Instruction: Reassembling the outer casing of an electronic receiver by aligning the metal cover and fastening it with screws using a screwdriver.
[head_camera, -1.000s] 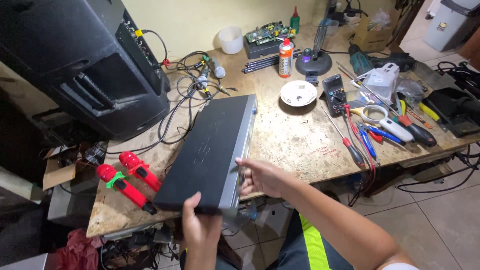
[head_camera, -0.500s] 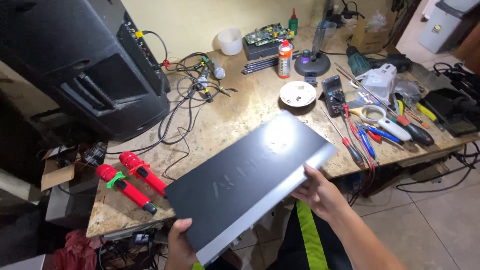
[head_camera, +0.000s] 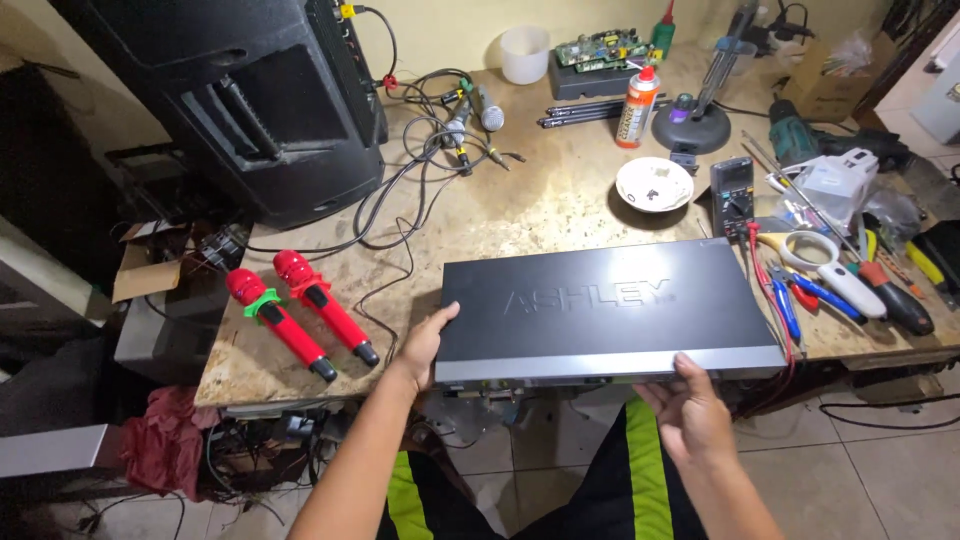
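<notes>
Head view: a flat black rectangular metal audio unit (head_camera: 605, 308) lies at the near edge of the speckled stone counter (head_camera: 540, 205), its front overhanging. The left hand (head_camera: 424, 347) clasps its nine-o'clock corner, thumb on top; the right hand (head_camera: 690, 405) cups the underside at five o'clock. The step looks like squaring the unit up; next, both grips must steady it. Two red microphones (head_camera: 300, 312) lie at nine o'clock.
</notes>
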